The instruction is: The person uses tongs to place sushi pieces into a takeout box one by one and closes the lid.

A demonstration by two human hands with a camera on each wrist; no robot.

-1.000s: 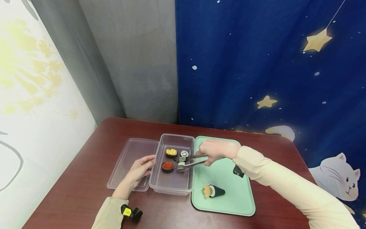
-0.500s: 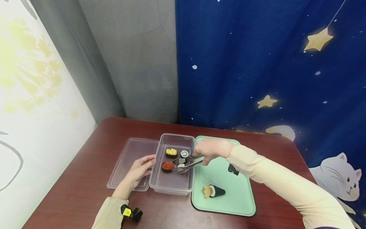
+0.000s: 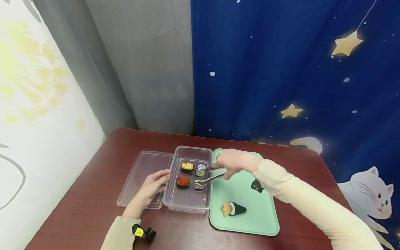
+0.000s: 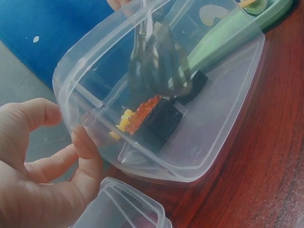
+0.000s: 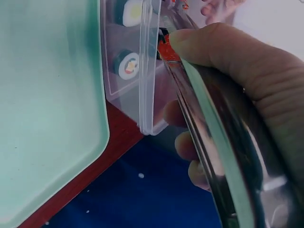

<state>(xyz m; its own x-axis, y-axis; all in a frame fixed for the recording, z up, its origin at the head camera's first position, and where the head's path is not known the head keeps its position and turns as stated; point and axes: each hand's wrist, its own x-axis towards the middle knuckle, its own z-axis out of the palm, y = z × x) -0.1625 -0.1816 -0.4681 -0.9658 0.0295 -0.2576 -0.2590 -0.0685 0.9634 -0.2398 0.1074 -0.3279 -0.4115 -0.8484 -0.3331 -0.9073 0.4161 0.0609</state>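
In the head view my right hand (image 3: 232, 162) grips metal tongs (image 3: 213, 178) whose slotted tips stand spread inside the clear plastic box (image 3: 187, 208). Under the nearer tip a dark-sided sushi roll (image 5: 132, 12) partly shows; the right wrist view shows its pale top. Behind the farther tip lies a second small sushi roll (image 3: 201, 167). Along the left side sit a corn-topped sushi (image 3: 187, 166) and a red roe-topped sushi (image 3: 183, 181), both wrapped in black. My left hand (image 4: 42, 175) touches the box's left wall with thumb and fingers.
A mint green tray (image 3: 259, 208) stands against the box's right side, bearing a cone-shaped hand roll (image 3: 236, 208). The clear lid (image 3: 140, 180) lies left of the box, partly under the left hand. Curtains (image 3: 250, 86) hang behind the dark red table (image 3: 103, 180).
The tongs went left, then came back slightly right, and their tips have spread wider. The roll at the nearer tip now shows less of its white top. My left hand has stayed put.
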